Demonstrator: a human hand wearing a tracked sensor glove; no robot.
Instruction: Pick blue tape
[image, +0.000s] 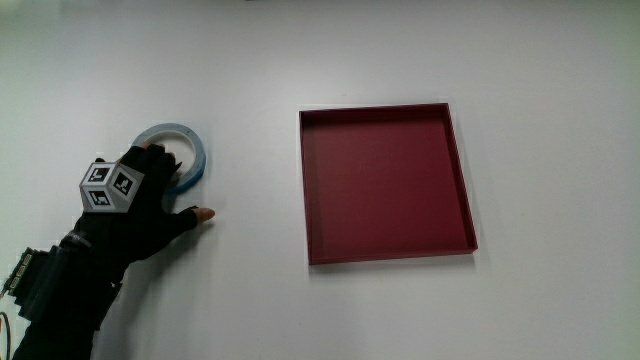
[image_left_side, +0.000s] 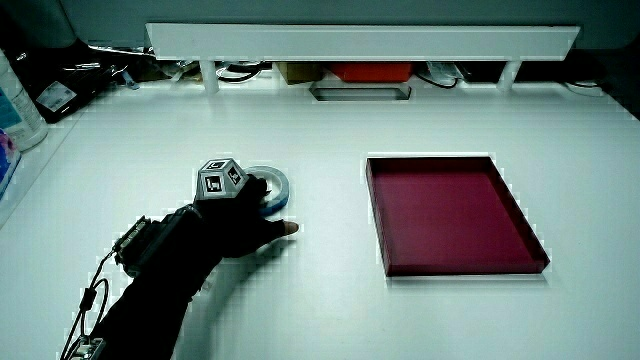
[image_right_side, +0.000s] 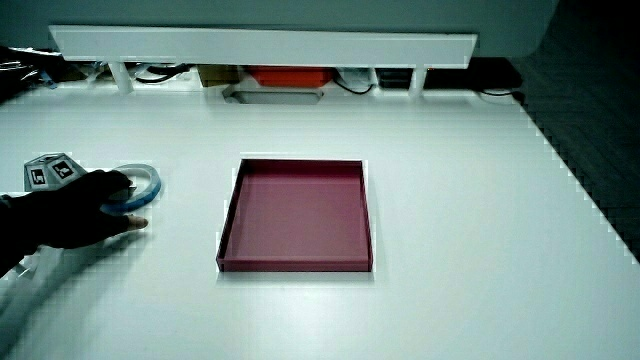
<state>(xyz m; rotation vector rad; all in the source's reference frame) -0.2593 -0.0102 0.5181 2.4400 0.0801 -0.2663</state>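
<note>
Main view: nearest the person is the forearm (image: 60, 300), entering at about seven o'clock of the table (image: 250, 60). The hand (image: 140, 205) lies on the table with its fingers over the near rim of the blue tape (image: 190, 140), which lies flat at about one o'clock from the hand. The patterned cube (image: 110, 186) sits on the hand's back. The thumb (image: 198, 214) points toward three o'clock, touching the table, apart from the tape. Whether the fingers grip the roll or only rest on it cannot be told. The red tray (image: 386, 254) sits well apart, at three o'clock from the tape.

In a side view, the hand (image_left_side: 235, 225) covers part of the tape (image_left_side: 278, 180); the tray (image_left_side: 455, 268) lies at three o'clock.

In a side view, the hand (image_right_side: 75, 215) overlaps the tape (image_right_side: 148, 178), beside the tray (image_right_side: 295, 265), with the low partition (image_right_side: 260, 45) at twelve o'clock.
</note>
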